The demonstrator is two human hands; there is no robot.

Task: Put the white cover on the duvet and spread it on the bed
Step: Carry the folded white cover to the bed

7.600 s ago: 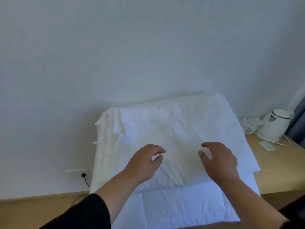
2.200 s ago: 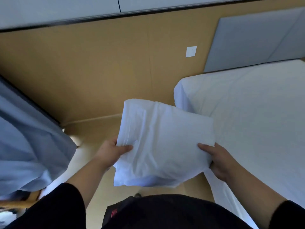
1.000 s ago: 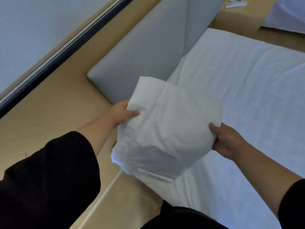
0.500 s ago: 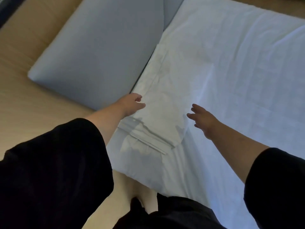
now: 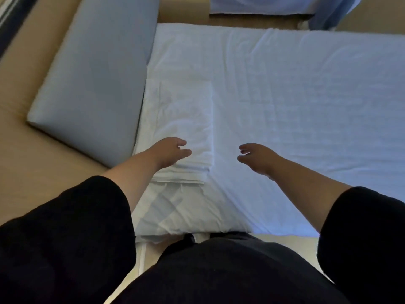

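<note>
White cloth is covering most of the view: a folded cover (image 5: 182, 119) is lying flat on the bed (image 5: 295, 95), at the bed's left side and tight against the grey headboard (image 5: 96, 75) that is running along that edge. The cover's layered folds are showing at the end nearest the person, and beyond that end the bed's sheet is bunching into creases at the corner. The left hand (image 5: 169, 151) is reaching over the near end of the cover with fingers loosely bent, gripping nothing; whether the fingertips are touching the cloth cannot be told. The right hand (image 5: 257, 157) is hanging above the bare sheet just beside the cover's right edge, fingers relaxed and slightly spread, holding nothing. Both arms are coming out of black sleeves (image 5: 65, 233), and the person's dark top is filling the bottom of the view. Tan floor (image 5: 24, 154) is lying on the far side of the headboard from the bed, and pale blue cloth (image 5: 328, 12) is hanging beyond the bed's far edge. No label, brand or writing is showing on the cover, the bed or the headboard.
</note>
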